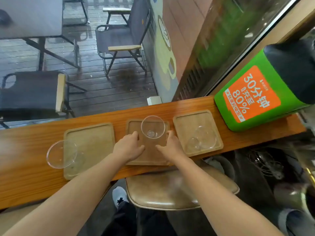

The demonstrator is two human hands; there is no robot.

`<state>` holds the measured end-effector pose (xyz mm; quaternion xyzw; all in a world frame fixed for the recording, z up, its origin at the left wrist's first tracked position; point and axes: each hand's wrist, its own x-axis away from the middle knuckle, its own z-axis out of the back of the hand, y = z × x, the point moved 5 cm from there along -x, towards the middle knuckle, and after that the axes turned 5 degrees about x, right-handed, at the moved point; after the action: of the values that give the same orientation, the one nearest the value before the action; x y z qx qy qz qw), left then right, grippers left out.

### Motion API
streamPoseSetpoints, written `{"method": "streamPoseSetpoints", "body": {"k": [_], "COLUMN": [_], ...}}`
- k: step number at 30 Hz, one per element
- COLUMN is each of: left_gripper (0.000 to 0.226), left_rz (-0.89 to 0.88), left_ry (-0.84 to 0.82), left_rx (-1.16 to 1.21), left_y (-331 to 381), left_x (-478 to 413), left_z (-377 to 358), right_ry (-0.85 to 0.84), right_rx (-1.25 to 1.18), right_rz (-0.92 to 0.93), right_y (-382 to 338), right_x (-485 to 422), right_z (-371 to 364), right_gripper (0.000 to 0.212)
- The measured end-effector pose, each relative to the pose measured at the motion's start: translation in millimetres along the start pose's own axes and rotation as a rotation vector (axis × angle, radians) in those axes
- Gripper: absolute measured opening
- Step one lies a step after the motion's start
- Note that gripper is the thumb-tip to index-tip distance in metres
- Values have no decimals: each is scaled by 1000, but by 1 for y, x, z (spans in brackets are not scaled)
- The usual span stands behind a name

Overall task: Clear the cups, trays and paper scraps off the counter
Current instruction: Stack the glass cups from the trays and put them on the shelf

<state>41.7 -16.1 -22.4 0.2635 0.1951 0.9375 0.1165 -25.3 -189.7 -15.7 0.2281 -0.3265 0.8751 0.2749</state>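
Three square wooden trays lie in a row on the wooden counter (25, 167). A clear plastic cup (153, 127) stands upright at the far end of the middle tray (150, 154). My left hand (129, 147) grips that tray's left edge and my right hand (170, 145) grips its right edge, thumbs on top, either side of the cup. Whether the tray is lifted I cannot tell. The left tray (95, 142) has a clear cup (62, 154) lying on its side over its left edge. Another clear cup (202, 138) lies tipped on the right tray (190, 123).
A green box with an orange label (252, 92) stands on the counter's right end, close to the right tray. A padded stool (179, 189) sits under the counter's near edge. Beyond the counter are wet decking, folding chairs and a table.
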Motion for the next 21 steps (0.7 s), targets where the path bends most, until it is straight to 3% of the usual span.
{"method": "streamPoseSetpoints", "body": {"k": [5, 12, 21], "left_gripper": [47, 79, 71], "left_rz": [85, 39, 3], "left_ry": [24, 56, 72], "left_rx": [189, 413, 509], "left_y": [0, 14, 24], "left_x": [-11, -15, -4], "left_z": [3, 7, 36], "right_ry": [11, -56, -77], "right_rx": [-133, -214, -258], "right_rz": [71, 178, 260], "right_y": [1, -5, -32], "right_x": [-22, -27, -10], "right_z": [6, 11, 25], "right_gripper": [98, 90, 74]}}
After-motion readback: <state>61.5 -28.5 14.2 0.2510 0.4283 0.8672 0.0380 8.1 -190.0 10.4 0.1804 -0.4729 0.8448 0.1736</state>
